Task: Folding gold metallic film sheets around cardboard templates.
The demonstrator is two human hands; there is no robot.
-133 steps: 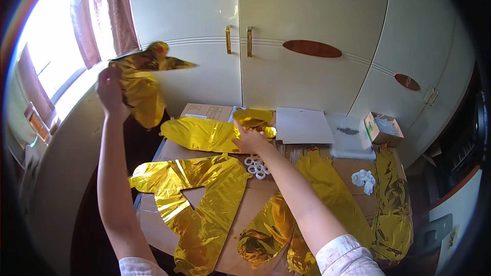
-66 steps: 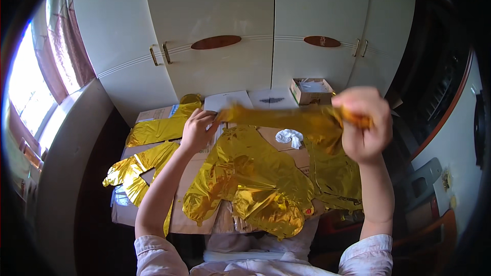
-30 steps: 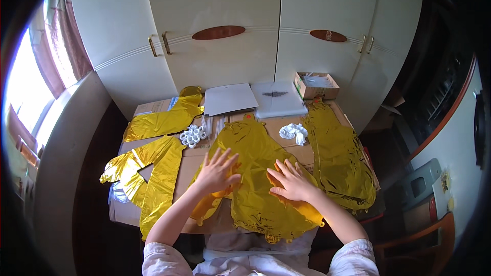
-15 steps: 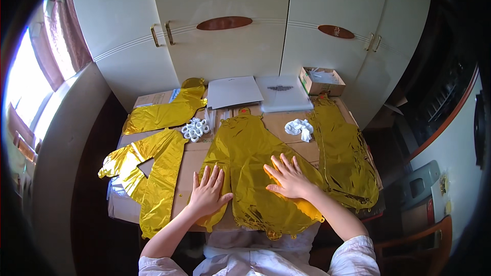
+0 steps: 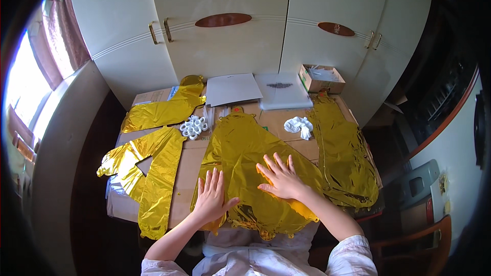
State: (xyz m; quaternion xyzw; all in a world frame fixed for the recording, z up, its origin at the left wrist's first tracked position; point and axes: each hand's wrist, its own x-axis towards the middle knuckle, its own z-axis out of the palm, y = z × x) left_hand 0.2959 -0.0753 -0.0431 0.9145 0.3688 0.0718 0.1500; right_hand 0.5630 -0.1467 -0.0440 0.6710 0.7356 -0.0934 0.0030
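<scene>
A large flat gold foil balloon [image 5: 243,148], uninflated and creased, lies in front of me at the middle of the table. My left hand [image 5: 209,200] rests on its lower left part, fingers stretched out and thumb spread. My right hand [image 5: 282,178] lies flat on its right half, fingers apart. Nothing is gripped in either palm. More gold foil shapes surround it: an angular one with a diamond-shaped hole [image 5: 153,174] on the left, a bent strip [image 5: 166,110] at the far left, and a broad piece [image 5: 340,153] on the right, touching the middle one.
Brown cardboard [image 5: 279,121] covers the table. White tape-like rings [image 5: 194,127] and a crumpled white wad [image 5: 298,127] lie beyond the middle balloon. Farther back are grey-white sheets [image 5: 233,89], a clear plastic packet [image 5: 284,94] and an open box [image 5: 327,84]. Cabinets stand behind.
Both hands have shifted slightly. The right has slid a little left and away from me. The middle balloon has moved slightly left, its left edge now spreading farther out.
</scene>
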